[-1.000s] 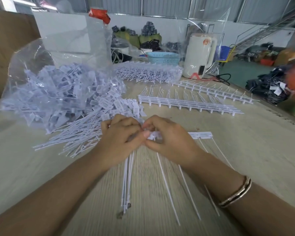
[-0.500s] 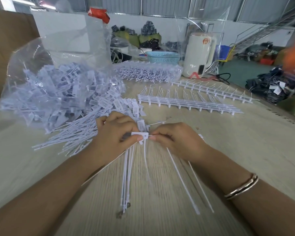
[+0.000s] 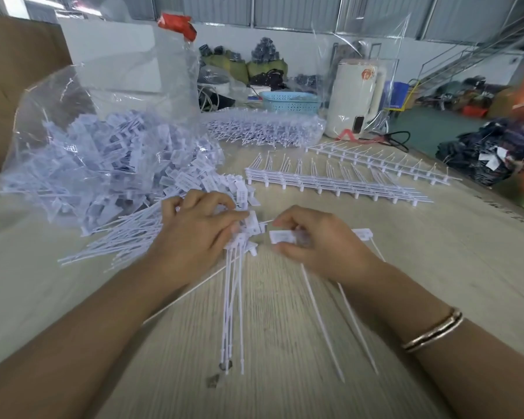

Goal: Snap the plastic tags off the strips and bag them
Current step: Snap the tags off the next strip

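Observation:
My left hand (image 3: 194, 228) grips a bunch of snapped-off white tags (image 3: 233, 297) by their heads, tails hanging toward me. My right hand (image 3: 318, 240) pinches the strip (image 3: 282, 237) that still carries a few tags; two tails trail under my wrist. A small gap separates the two hands. A large clear bag (image 3: 103, 152) at the left holds a heap of loose white tags, with more spilled from its mouth onto the table.
Bare strips (image 3: 330, 182) lie in rows behind my hands, another row (image 3: 384, 164) further back. A second clear bag of strips (image 3: 263, 131), a blue basket (image 3: 291, 102) and a white kettle (image 3: 354, 104) stand at the far edge. The wooden table (image 3: 436, 267) drops off at right.
My hands have pulled apart: the tag pinched between them has come off into the left bunch. The right hand moved right with the strip.

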The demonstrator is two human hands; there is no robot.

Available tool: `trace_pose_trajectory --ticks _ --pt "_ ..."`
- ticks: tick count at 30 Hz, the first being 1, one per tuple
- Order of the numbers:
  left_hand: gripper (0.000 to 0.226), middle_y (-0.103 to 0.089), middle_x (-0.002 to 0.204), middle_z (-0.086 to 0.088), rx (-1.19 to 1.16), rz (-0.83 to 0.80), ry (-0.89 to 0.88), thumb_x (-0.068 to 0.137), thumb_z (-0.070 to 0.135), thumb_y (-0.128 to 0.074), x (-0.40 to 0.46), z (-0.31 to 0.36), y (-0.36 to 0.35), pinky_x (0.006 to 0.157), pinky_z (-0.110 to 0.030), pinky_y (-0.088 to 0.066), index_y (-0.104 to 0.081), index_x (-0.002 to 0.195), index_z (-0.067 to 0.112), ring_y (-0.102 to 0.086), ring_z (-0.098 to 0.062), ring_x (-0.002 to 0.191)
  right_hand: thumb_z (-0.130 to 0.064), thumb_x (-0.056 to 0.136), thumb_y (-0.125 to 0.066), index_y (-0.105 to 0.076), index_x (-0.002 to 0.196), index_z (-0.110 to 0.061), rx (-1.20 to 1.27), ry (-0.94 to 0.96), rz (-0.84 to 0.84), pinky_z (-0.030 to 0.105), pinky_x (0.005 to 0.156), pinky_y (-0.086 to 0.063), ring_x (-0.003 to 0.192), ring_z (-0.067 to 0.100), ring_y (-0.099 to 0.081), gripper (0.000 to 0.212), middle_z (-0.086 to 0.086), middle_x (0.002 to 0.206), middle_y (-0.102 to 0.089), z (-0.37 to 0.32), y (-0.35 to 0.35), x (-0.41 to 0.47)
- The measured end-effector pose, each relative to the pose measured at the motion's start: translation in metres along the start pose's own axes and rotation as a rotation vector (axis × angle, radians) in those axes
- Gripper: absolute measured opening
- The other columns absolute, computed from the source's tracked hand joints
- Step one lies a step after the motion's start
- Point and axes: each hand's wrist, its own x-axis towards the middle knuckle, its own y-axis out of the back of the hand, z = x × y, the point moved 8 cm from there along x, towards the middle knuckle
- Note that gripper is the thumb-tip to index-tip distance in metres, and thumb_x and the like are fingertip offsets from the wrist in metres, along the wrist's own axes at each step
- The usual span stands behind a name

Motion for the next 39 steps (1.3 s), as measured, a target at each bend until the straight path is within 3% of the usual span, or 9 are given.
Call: trace_pose_trajectory --ticks 5,10,14,18,22,25,32,36,39 --pt "0.053 -0.057 0.096 0.024 -0.294 -0.045 0.09 0.084 0.062 -0.025 0.001 0.013 -0.011 0.079 -0.029 -0.014 -0.069 0.082 0.033 -0.032 0.002 0.1 -0.033 0.077 -0.073 -0.055 0.101 -0.014 -0.01 0.119 0.001 0.035 0.07 -0.048 0.079 0.017 -0.061 0.036 -0.001 0.087 -0.066 -0.037 -0.014 0.005" --pt "0.041 -0.056 0.087 0.026 -0.297 -0.059 0.121 0.072 0.068 -0.031 0.001 0.005 -0.015 0.074 -0.028 -0.012 -0.06 0.073 0.038 -0.037 -0.001 0.097 -0.027 0.079 -0.073 -0.059 0.104 -0.017 0.125 0.023 -0.118 0.038 0.081 -0.049 0.09 0.009 -0.06 0.03 -0.013 0.097 -0.062 -0.016 -0.005 0.001" --pt "0.052 -0.061 0.088 0.019 -0.236 -0.06 0.062 0.072 0.068 -0.033 0.0 0.006 -0.015 0.075 -0.029 -0.012 -0.066 0.076 0.028 -0.042 -0.006 0.099 -0.032 0.08 -0.07 -0.065 0.096 -0.02 -0.063 0.004 -0.089 0.04 0.07 -0.049 0.076 0.016 -0.059 0.02 -0.008 0.088 -0.064 -0.009 -0.003 0.001" --pt "0.052 -0.061 0.088 0.019 -0.214 -0.002 0.023 0.073 0.065 -0.035 0.001 0.009 -0.005 0.077 -0.03 -0.014 -0.068 0.077 0.026 -0.043 -0.006 0.1 -0.04 0.087 -0.061 -0.068 0.104 -0.026 -0.138 0.014 -0.089 0.031 0.073 -0.048 0.081 0.013 -0.061 0.023 -0.009 0.094 -0.067 -0.011 -0.006 0.0" --pt "0.045 -0.061 0.087 0.018 -0.141 -0.004 -0.058 0.079 0.057 -0.038 0.0 0.015 -0.002 0.077 -0.029 -0.012 -0.066 0.077 0.022 -0.043 -0.006 0.1 -0.037 0.093 -0.052 -0.07 0.099 -0.019 -0.099 0.01 -0.112 0.037 0.074 -0.049 0.08 0.019 -0.061 0.026 -0.003 0.088 -0.068 -0.009 -0.008 0.001" --pt "0.04 -0.062 0.084 0.017 -0.143 0.004 -0.073 0.082 0.053 -0.04 0.002 0.017 0.0 0.076 -0.027 -0.011 -0.065 0.076 0.022 -0.04 -0.001 0.099 -0.032 0.09 -0.058 -0.071 0.096 -0.017 0.022 -0.002 -0.11 0.038 0.07 -0.048 0.074 0.019 -0.061 0.021 -0.002 0.081 -0.067 -0.007 -0.006 0.003" --pt "0.034 -0.058 0.092 0.023 -0.124 -0.045 -0.03 0.083 0.055 -0.044 -0.006 -0.001 -0.004 0.077 -0.025 -0.008 -0.065 0.077 0.03 -0.039 -0.003 0.104 -0.025 0.085 -0.067 -0.068 0.091 -0.019 0.052 -0.161 0.034 0.009 0.061 -0.037 0.065 -0.008 -0.052 0.009 -0.022 0.073 -0.058 0.04 0.029 -0.003" --pt "0.024 -0.059 0.107 0.013 0.03 0.05 0.09 0.093 0.036 -0.048 0.001 0.002 -0.001 0.077 -0.028 -0.009 -0.07 0.101 0.03 -0.048 -0.018 0.106 -0.024 0.078 -0.074 -0.064 0.09 -0.02 0.054 -0.016 -0.017 0.011 0.064 -0.039 0.072 -0.001 -0.054 0.016 -0.017 0.079 -0.059 0.002 0.005 -0.001" --pt "0.043 -0.054 0.101 0.017 -0.138 0.092 0.135 0.094 0.043 -0.03 0.001 0.005 0.001 0.082 -0.035 -0.018 -0.07 0.101 0.03 -0.041 -0.01 0.103 -0.027 0.077 -0.074 -0.061 0.096 -0.015 0.07 0.02 0.012 0.024 0.065 -0.043 0.072 0.007 -0.055 0.025 -0.011 0.083 -0.059 -0.016 -0.002 0.004"
